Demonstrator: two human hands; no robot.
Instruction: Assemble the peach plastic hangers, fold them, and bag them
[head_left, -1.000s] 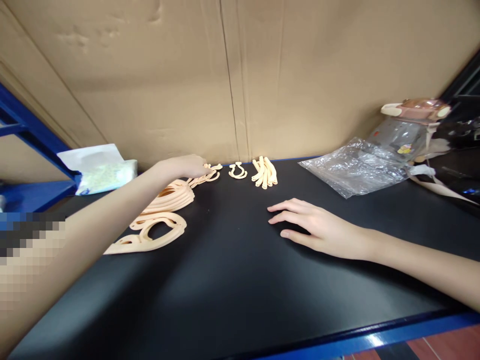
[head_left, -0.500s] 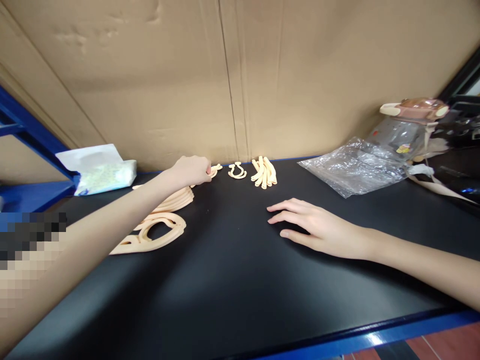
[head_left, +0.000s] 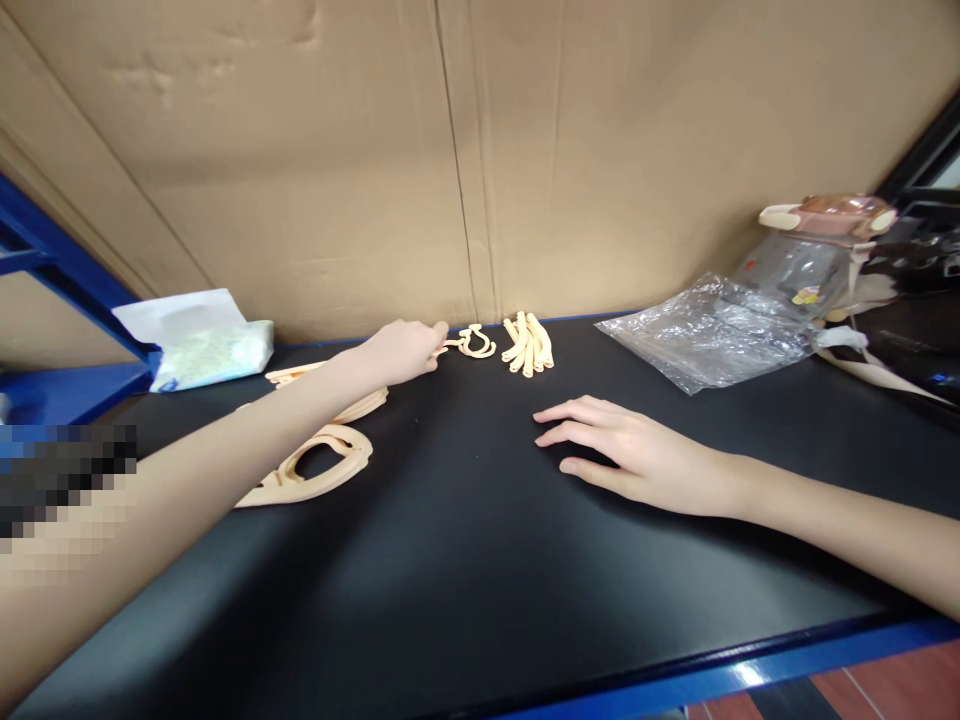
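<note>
My left hand (head_left: 403, 350) reaches to the back of the black table (head_left: 480, 580), its fingers pinched on a small peach plastic hook piece (head_left: 474, 343) near the cardboard wall. Under my left forearm lies a stack of flat peach rings (head_left: 319, 462). A bundle of short peach tubes (head_left: 529, 345) lies just right of the hook piece. My right hand (head_left: 637, 460) rests flat on the table, fingers spread, holding nothing.
A crumpled clear plastic bag (head_left: 709, 335) lies at the back right, with a clear bottle with a pink lid (head_left: 821, 250) behind it. A white packet (head_left: 196, 340) sits at the back left by a blue shelf frame (head_left: 52, 270). Cardboard (head_left: 480, 150) walls the back.
My left hand has slid right along the back of the table, from the ring stack to the small hook piece. My right hand has stayed still.
</note>
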